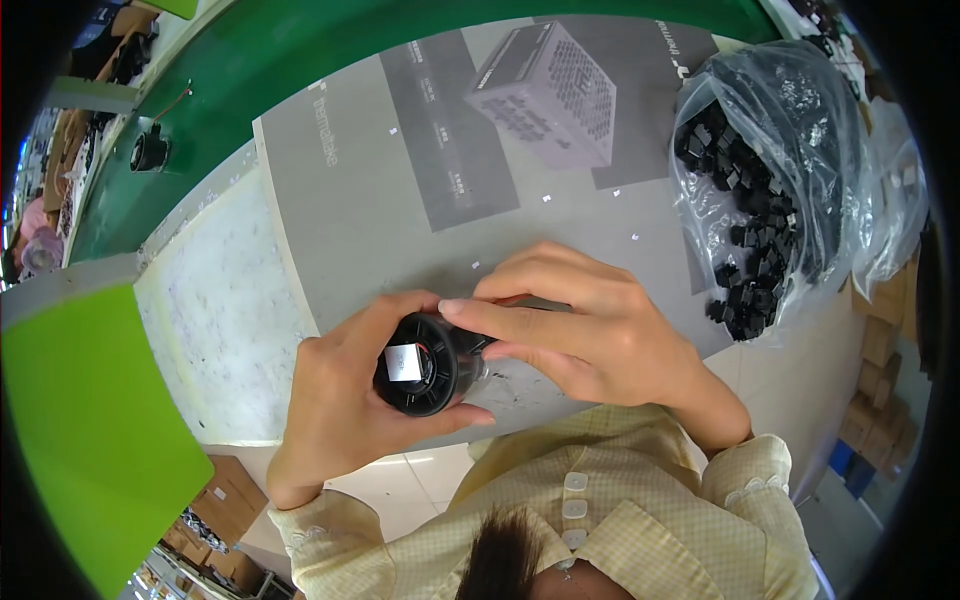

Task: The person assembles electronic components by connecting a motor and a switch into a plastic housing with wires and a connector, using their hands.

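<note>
A round black plastic housing (443,395) is tilted so that its open end faces up and left. Inside it sit a silver rectangular piece (404,363) and what looks like a bit of red wire. My left hand (335,385) wraps around the housing's left side, with the thumb and fingers curved along its rim. My right hand (610,320) is closed at the other side, a fingertip pressing the upper rim. A dark part (548,303) shows behind the right fingers; what it belongs to is partly hidden. Both hands are over the near edge of a grey printed sheet (360,230).
To the right, a clear plastic bag (790,100) holds many small black parts (745,220). Small white scraps (546,198) dot the sheet. Another black round part (150,150) with a wire stands on the green surface (235,100) at far left. A bright green panel (90,400) borders the left.
</note>
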`<state>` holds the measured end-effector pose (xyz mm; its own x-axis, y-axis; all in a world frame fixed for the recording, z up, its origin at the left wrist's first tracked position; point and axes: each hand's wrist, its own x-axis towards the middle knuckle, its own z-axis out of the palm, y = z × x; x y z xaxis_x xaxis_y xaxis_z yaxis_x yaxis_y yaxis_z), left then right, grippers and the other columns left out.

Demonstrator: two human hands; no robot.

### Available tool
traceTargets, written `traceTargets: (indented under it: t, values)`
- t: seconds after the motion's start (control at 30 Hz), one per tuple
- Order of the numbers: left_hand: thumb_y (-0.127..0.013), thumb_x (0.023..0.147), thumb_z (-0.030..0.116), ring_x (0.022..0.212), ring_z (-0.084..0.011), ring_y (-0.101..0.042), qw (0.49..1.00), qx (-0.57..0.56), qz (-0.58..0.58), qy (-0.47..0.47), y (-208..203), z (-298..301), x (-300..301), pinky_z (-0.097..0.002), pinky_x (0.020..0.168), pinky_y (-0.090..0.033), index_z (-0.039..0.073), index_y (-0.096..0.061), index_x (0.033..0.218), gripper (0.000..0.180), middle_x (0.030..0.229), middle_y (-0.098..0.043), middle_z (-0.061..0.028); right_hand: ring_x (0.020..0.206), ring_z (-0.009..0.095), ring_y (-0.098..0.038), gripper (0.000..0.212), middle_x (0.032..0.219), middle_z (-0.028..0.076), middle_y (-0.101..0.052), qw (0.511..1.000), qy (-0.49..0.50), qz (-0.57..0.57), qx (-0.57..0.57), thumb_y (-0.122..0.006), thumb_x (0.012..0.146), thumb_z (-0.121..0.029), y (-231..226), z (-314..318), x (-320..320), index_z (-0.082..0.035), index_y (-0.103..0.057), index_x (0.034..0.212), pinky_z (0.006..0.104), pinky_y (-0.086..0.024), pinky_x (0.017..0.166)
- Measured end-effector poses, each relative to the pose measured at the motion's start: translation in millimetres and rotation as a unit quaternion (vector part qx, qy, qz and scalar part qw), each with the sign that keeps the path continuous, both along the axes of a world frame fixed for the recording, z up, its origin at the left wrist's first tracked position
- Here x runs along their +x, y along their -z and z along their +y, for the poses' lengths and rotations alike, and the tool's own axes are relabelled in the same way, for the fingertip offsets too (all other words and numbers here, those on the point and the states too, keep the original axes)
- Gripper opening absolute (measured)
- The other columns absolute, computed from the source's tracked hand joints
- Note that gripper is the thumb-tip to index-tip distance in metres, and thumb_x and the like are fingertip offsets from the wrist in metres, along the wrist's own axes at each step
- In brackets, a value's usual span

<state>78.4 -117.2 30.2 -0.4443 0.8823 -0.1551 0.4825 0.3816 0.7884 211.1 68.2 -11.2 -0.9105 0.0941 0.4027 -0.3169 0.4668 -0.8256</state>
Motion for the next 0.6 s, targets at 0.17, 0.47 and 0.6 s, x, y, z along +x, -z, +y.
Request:
traceTargets:
  t: [0.17, 0.47, 0.6]
  values:
    - [-0.098, 0.059, 0.029, 0.086, -0.0225, -0.074, 0.999, 0.026, 0.017, -0.011, -5.4, 10.4, 4.2, -0.0313, 0.074, -0.059, 0.004, -0.063, 0.117, 0.073, 0.096, -0.072, -0.0108, 0.084, 0.024, -0.063, 0.050, 0.102, 0.009, -0.065, 0.998, 0.050, 0.023, 0.032, -0.077, 0.072, 0.004, -6.0, 0.4, 3.4, -0.001, -0.070, 0.121, 0.0339, -0.056, 0.071]
    - [-0.091, 0.066, 0.019, 0.085, -0.0256, -0.072, 0.990, 0.051, 0.125, 0.030, -11.1, 21.2, -3.5, -0.0336, 0.068, -0.060, 0.009, -0.062, 0.118, 0.061, 0.111, -0.069, -0.0055, 0.070, 0.023, -0.063, 0.036, 0.082, 0.006, -0.065, 0.991, 0.090, -0.033, 0.093, -0.082, 0.073, -0.007, -19.7, 24.0, 17.0, -0.006, -0.074, 0.108, 0.0347, -0.052, 0.059]
    - [-0.090, 0.065, 0.016, 0.085, -0.0277, -0.072, 0.986, 0.048, 0.143, 0.064, -22.4, 31.0, -9.8, -0.0338, 0.069, -0.059, 0.009, -0.062, 0.117, 0.060, 0.108, -0.070, -0.0063, 0.063, 0.020, -0.064, 0.033, 0.076, 0.005, -0.070, 0.987, 0.135, 0.009, 0.086, -0.082, 0.072, -0.006, -18.3, 26.5, 16.0, -0.006, -0.077, 0.105, 0.0315, -0.049, 0.055]
